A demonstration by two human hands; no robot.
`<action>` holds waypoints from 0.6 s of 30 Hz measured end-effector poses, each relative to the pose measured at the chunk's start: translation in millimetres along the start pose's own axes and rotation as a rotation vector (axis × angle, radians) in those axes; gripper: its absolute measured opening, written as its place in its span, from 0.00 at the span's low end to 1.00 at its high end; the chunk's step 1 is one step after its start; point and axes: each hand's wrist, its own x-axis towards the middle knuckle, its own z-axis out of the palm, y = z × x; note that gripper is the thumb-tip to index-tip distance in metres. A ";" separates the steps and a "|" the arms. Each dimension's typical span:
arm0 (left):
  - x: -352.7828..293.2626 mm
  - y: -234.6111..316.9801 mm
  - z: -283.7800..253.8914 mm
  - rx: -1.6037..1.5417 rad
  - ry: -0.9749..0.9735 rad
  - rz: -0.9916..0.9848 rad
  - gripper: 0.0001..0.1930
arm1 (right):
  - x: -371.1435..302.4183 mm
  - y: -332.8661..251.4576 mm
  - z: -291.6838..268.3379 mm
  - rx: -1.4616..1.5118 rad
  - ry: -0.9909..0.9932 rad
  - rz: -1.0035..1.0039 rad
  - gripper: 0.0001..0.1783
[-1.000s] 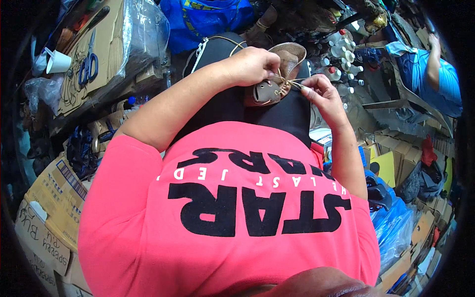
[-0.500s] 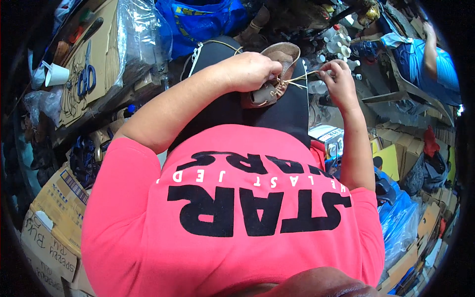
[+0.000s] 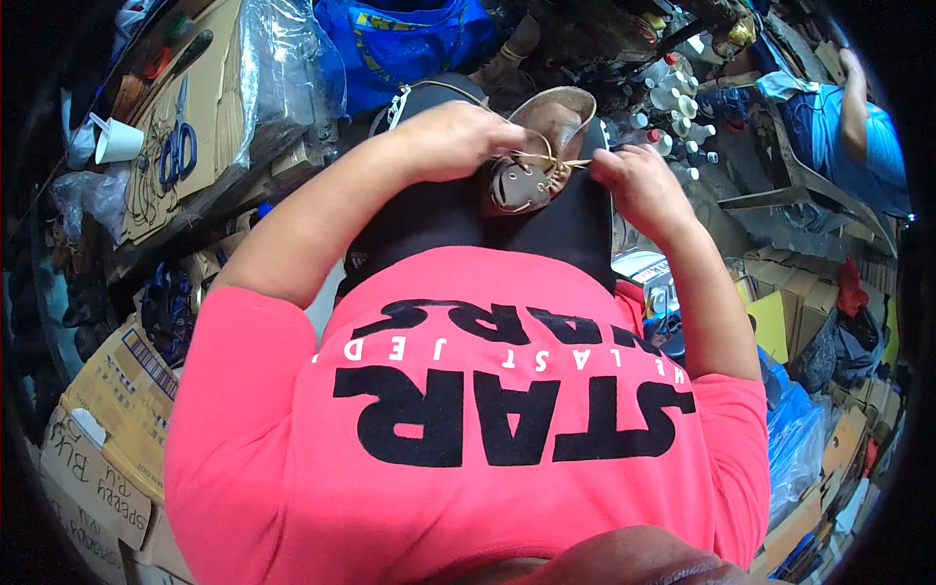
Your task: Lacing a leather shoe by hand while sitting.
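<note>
Nearest us is our pink T-shirt (image 3: 468, 419), and past its hem our black trousers (image 3: 419, 214). On our lap, between our hands, sits a brown leather lace-up shoe (image 3: 534, 177), its sole hidden from us. Our left hand (image 3: 463, 141), fingers drawn in, pinches the thin tan lace (image 3: 577, 163) at the shoe's left; our right hand (image 3: 643, 185), likewise closed, grips the lace at the other side, drawn across the opening. Farther left we have blue-handled scissors (image 3: 177, 148) on cardboard sheets (image 3: 210, 97), beside a white cup (image 3: 119, 142). Beyond our knees are a blue bag (image 3: 405, 49), plastic bottles (image 3: 673, 102) and, far right, a blue-shirted person (image 3: 882, 136).
</note>
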 end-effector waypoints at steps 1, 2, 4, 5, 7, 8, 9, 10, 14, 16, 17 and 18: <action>-12.7 -6.5 -5.5 0.088 0.025 0.004 0.03 | -7.8 8.7 1.4 0.005 0.009 0.033 0.05; -29.9 -17.2 -12.9 0.089 0.078 -0.096 0.03 | -19.8 16.3 -2.4 -0.020 -0.014 0.139 0.06; -56.2 -30.1 -29.5 -0.014 0.198 -0.252 0.03 | -45.5 42.3 7.0 0.359 0.064 0.457 0.03; -59.8 -32.4 -37.6 -0.120 0.266 -0.310 0.04 | -51.0 51.1 10.4 0.710 0.076 0.664 0.03; -44.2 -16.3 -54.5 -0.402 0.375 -0.301 0.07 | -36.3 48.2 -2.0 1.152 0.321 0.461 0.09; -30.0 -2.1 -57.4 -0.560 0.419 -0.228 0.07 | -22.0 39.6 -3.6 1.279 0.420 0.400 0.09; -13.5 13.5 -56.3 -0.718 0.456 -0.145 0.06 | -7.0 26.7 -5.0 1.401 0.526 0.338 0.10; 1.0 29.9 -50.4 -0.902 0.449 -0.060 0.07 | 8.5 8.6 -9.6 1.542 0.558 0.239 0.11; 17.0 72.3 -22.4 -1.342 0.043 0.130 0.10 | 29.9 -42.2 -19.3 1.922 0.378 -0.042 0.11; -1.3 70.0 -27.0 -0.913 -0.087 -0.051 0.10 | 12.4 -35.9 -15.0 1.744 0.114 0.015 0.14; -13.0 63.1 -28.9 -0.474 -0.032 -0.059 0.09 | 1.3 -30.5 -11.1 1.293 0.034 0.164 0.13; -28.4 47.0 -31.0 -0.224 0.057 -0.050 0.07 | -12.5 -19.2 -4.1 0.982 0.028 0.131 0.13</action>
